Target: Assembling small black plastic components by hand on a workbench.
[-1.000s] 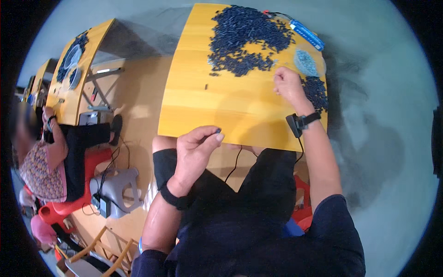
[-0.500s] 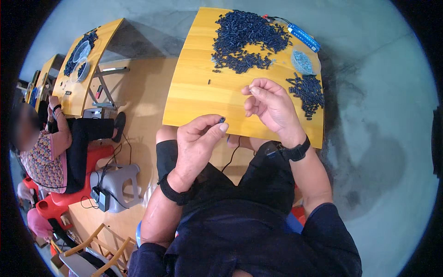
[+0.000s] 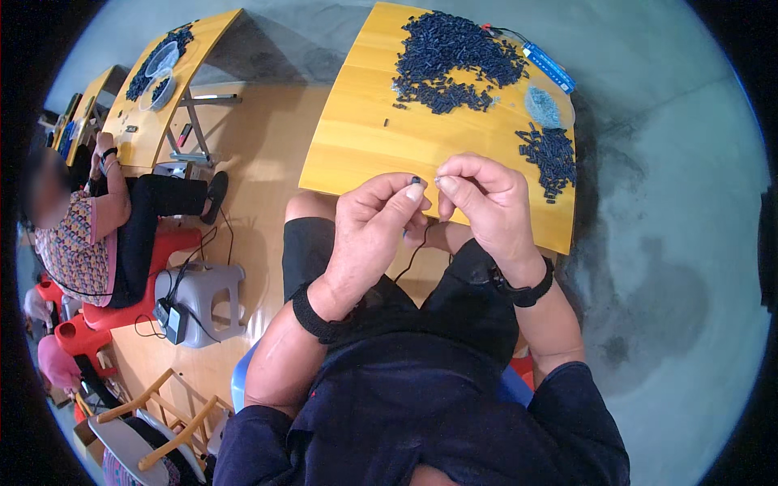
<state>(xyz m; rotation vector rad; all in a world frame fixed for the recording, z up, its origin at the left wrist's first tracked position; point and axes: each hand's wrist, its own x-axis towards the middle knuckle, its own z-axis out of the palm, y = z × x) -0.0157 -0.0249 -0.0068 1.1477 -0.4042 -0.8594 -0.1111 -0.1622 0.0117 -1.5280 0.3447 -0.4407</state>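
Note:
My left hand (image 3: pixel 373 227) pinches a small dark plastic piece (image 3: pixel 416 180) between thumb and forefinger, with its end poking out above the thumb. Close beside it, my right hand (image 3: pixel 490 206) is closed in a pinch on a tiny pale piece (image 3: pixel 438 181), too small to name. Both hands are above the near edge of the yellow table (image 3: pixel 348 146), their fingertips a short gap apart. A large pile of dark plastic pieces (image 3: pixel 458 53) covers the far part of the table. A smaller pile of similar pieces (image 3: pixel 551 162) lies at the right.
A clear container with small bluish bits (image 3: pixel 545 107) stands by the right edge. Behind it lies a blue stick-shaped device (image 3: pixel 549 68) with a cable. At left, another person (image 3: pixel 81 235) sits at a second table (image 3: pixel 150 121), near a grey stool (image 3: pixel 207 300).
My right hand has come down and left toward my left hand, which has risen slightly to the right. The fingertips are much closer together. The whole view has shifted a little.

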